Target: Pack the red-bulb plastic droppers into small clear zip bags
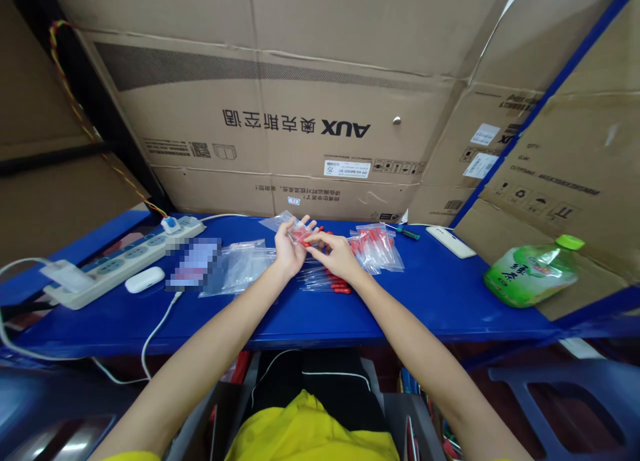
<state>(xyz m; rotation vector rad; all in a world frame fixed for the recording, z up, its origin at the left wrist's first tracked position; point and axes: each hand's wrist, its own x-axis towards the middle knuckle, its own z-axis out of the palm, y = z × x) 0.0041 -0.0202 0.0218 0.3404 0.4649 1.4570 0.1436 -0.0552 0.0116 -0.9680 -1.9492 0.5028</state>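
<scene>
Palm up, my left hand (289,250) holds a small clear plastic bag (278,220) under its thumb, some of its fingers stretched out behind. My right hand (337,254) meets it, thumb and forefinger pinched on a small red piece (306,243) at the bag; its full shape is hidden. Below my hands lie several red-handled sticks (341,289) with thin shafts, too small to name exactly. To their right is a pile of filled clear bags (377,246) with red pieces inside. Flat clear bags (239,268) lie left of my left hand.
On the blue table (310,321) stand a power strip (130,254), a white case (145,280) and a blurred phone (195,264) with a cable. At right are a green screwdriver (409,233), a white bar (450,241) and a green bottle (530,271). Cardboard (300,81) walls the back.
</scene>
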